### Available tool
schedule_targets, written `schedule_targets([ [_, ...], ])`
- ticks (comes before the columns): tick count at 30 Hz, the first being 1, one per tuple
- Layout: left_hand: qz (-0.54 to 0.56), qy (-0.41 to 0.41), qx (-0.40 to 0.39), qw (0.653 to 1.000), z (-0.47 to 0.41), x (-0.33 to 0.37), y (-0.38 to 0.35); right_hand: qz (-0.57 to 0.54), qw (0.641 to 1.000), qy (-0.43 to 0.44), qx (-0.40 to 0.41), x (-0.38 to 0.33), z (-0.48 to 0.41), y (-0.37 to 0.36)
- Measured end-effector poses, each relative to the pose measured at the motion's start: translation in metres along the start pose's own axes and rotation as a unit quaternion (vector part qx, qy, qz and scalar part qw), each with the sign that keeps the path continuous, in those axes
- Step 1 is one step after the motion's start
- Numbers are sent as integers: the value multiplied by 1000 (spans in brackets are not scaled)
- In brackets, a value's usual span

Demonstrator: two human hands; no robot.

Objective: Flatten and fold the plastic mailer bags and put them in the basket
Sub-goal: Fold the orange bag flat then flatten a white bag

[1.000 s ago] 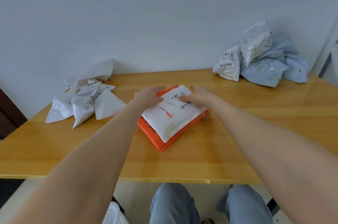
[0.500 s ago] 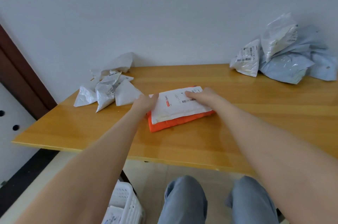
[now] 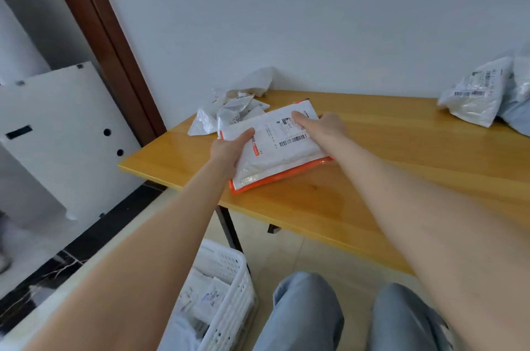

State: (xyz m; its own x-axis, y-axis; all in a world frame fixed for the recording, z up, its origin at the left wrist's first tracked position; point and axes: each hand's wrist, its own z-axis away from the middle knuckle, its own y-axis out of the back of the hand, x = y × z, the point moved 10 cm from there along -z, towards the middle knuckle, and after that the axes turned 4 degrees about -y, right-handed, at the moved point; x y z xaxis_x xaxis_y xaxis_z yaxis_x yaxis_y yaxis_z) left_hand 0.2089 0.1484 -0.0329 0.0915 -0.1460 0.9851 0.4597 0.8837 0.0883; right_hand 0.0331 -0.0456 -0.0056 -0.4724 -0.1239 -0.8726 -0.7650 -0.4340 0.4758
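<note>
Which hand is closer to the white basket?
Left. The left hand grips the folded mailer at its left end, toward the basket; the right hand presses its top, farther right.

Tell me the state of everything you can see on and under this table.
Folded mailer: folded flat, white over orange.
Left hand: grips the mailer's left edge.
Right hand: rests on top of the mailer.
Basket: on the floor, holding flat bags.
Left pile: crumpled, unfolded.
Right pile: crumpled, unfolded.
</note>
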Motion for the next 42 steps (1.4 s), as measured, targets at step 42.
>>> schedule_targets([
  [42, 134, 333, 310, 881, 2, -453, 315, 265, 928, -34, -260, 171, 84, -484],
])
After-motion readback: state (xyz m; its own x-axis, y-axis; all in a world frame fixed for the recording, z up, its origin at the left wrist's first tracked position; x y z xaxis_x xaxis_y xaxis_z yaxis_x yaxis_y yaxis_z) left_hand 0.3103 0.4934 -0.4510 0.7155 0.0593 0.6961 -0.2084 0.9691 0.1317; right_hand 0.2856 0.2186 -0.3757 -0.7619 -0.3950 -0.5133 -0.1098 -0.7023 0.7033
